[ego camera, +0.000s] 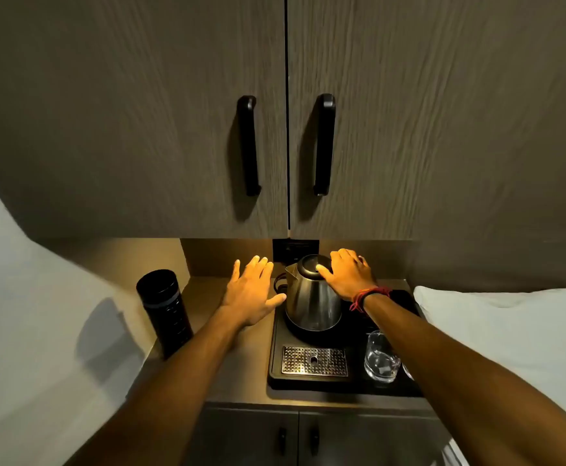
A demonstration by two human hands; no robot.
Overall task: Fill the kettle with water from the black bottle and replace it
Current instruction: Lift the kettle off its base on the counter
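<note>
A steel kettle [311, 302] with a black lid stands on its base on a black tray [276, 361] on the counter. My right hand [347, 274] rests over the kettle's right upper side, thumb on the lid, fingers wrapped toward the hidden handle. My left hand [253, 289] hovers open just left of the kettle, fingers spread, thumb near its body. The black bottle [165, 309] stands upright at the counter's left end, apart from both hands.
A drip grate [314, 361] sits in the tray's front, with a clear glass [380, 359] to its right. Dark cupboard doors with black handles [249, 146] hang overhead. A wall socket [295, 248] is behind the kettle. White bedding [510, 324] lies to the right.
</note>
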